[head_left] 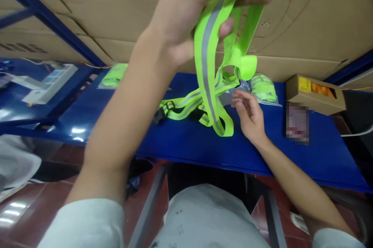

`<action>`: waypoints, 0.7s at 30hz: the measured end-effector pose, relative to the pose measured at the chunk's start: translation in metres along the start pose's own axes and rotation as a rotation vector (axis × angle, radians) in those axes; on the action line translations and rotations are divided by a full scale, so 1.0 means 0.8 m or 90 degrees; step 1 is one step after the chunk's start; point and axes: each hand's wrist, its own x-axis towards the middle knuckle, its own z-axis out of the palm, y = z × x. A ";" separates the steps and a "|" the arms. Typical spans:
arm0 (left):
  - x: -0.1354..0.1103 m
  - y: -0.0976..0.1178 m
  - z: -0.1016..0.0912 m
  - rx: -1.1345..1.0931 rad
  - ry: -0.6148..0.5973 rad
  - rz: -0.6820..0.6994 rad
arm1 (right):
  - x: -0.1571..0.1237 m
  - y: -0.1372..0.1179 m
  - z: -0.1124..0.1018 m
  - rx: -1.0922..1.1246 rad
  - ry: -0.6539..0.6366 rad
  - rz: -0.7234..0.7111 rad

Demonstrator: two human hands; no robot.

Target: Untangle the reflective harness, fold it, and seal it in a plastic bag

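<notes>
My left hand [198,7] is raised high and grips a neon-yellow reflective strap harness [210,81] with grey stripes, so its loops hang down to the blue table [186,139]. The harness's black buckle [160,114] rests on the table at the left. My right hand [250,118] is low on the table beside the hanging loops. Its fingers are curled and touch a clear plastic bag [233,94] lying under the straps.
Two bagged neon harnesses lie at the table's back, one on the left [115,75] and one on the right [264,89]. A small cardboard box [314,94] with orange contents and a dark flat object [297,122] sit at the right. Large cardboard sheets [116,15] form the backdrop.
</notes>
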 end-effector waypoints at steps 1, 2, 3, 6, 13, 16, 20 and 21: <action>-0.006 -0.004 -0.005 -0.005 -0.061 0.052 | -0.001 0.001 0.001 -0.001 -0.009 0.003; -0.011 -0.008 -0.010 -0.003 -0.081 0.070 | -0.001 0.001 0.003 -0.002 -0.021 0.006; -0.015 -0.009 -0.014 0.000 -0.078 0.074 | -0.002 0.001 0.004 -0.004 -0.033 0.008; -0.019 -0.009 -0.019 0.001 -0.062 0.058 | -0.002 -0.005 0.008 -0.008 -0.072 -0.004; -0.017 -0.008 -0.017 0.019 0.004 -0.085 | 0.050 -0.017 0.001 -0.091 0.096 -0.153; -0.022 -0.006 -0.026 0.070 0.035 0.002 | 0.094 -0.009 -0.002 -0.100 -0.143 -0.152; -0.036 0.004 -0.040 0.179 0.086 0.068 | 0.136 0.005 -0.001 -0.062 -0.357 -0.079; -0.041 0.005 -0.048 0.164 0.122 0.067 | 0.142 0.007 -0.002 -0.054 -0.348 -0.065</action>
